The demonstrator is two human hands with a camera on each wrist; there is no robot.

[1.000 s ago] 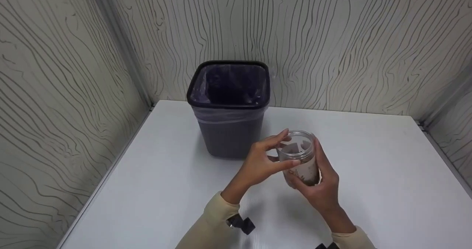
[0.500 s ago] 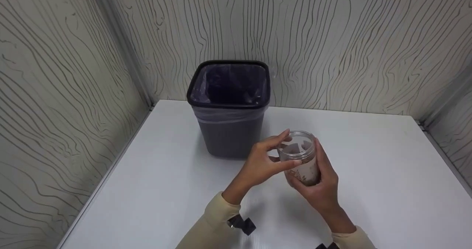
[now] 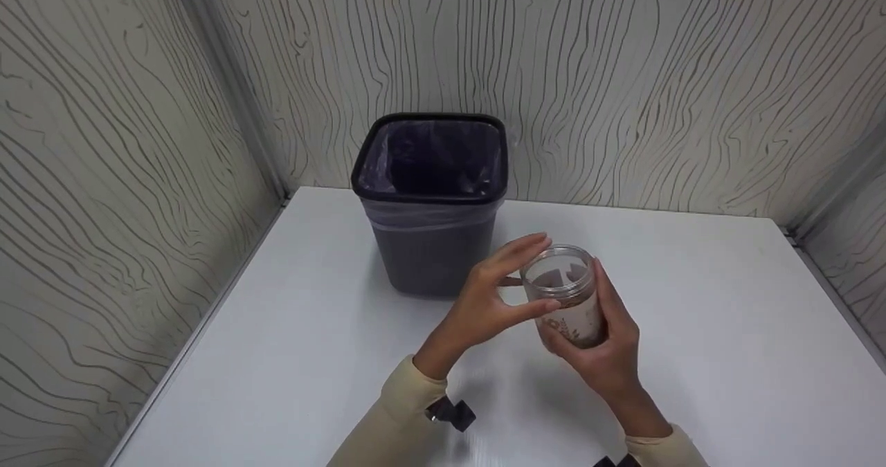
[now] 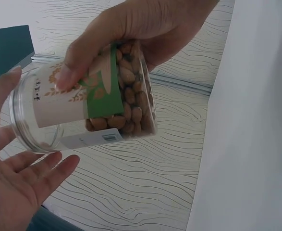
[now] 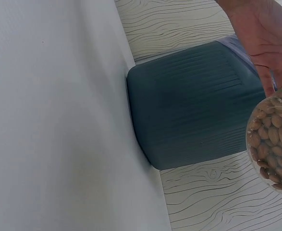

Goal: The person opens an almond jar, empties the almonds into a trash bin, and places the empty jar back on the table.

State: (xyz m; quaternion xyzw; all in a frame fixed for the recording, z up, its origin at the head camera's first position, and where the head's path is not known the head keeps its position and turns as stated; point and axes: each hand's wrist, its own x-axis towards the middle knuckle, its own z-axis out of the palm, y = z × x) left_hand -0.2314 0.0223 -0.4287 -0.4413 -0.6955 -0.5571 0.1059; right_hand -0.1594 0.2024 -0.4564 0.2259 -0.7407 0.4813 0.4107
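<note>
A clear, lidless plastic jar with a printed label is held above the table, tilted slightly. Almonds fill its lower part, seen through the base in the right wrist view. My right hand grips the jar's lower body, thumb across the label. My left hand is spread around the threaded rim, its fingers fairly straight. From the left wrist view, the left thumb is close to the rim, and the other fingers stand apart from the jar; whether the thumb touches it I cannot tell.
A dark grey trash bin with a clear plastic liner stands behind the hands, left of the jar. White tabletop extends to both sides. Panels with a wood-grain line pattern enclose the back and sides.
My left hand's fingers have spread and drawn slightly away from the jar's mouth. The right hand keeps the jar in nearly the same place.
</note>
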